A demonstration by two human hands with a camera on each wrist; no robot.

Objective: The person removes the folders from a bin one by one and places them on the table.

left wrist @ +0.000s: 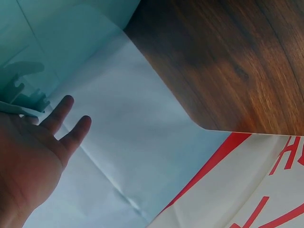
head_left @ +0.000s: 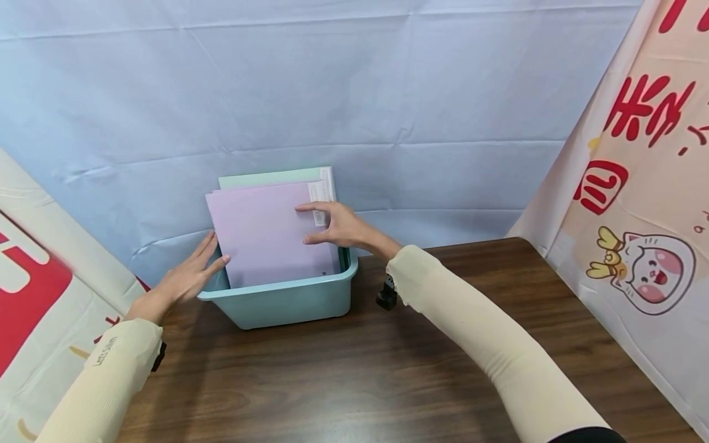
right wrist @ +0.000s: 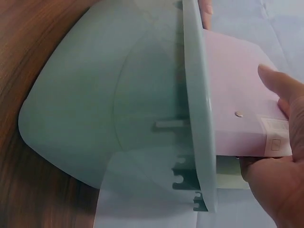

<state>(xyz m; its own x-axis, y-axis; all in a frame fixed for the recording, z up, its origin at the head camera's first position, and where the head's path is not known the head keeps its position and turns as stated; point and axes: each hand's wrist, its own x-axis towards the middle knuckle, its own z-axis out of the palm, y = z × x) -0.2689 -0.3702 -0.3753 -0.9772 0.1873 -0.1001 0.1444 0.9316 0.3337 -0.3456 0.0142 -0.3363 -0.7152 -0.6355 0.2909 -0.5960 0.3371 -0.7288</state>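
Note:
A light blue plastic bin [head_left: 288, 304] stands near the back of the table, with a lilac file folder [head_left: 266, 234] and a mint green one [head_left: 266, 178] upright inside. My left hand [head_left: 185, 277] is at the bin's left rim, fingers extended and thumb pointing to the folders. In the left wrist view two fingers of the left hand [left wrist: 40, 152] spread outside the bin; the others are partly hidden. My right hand [head_left: 346, 227] is at the lilac folder's labelled right edge, thumb and forefinger spread apart. In the right wrist view the right hand [right wrist: 285, 185] partly covers the folder's spine.
The brown wooden table [head_left: 332, 381] extends in front of and right of the bin. Behind hangs a pale blue cloth [head_left: 388, 123]. Printed banners flank the table, one with a cartoon cat [head_left: 653, 274] on the right.

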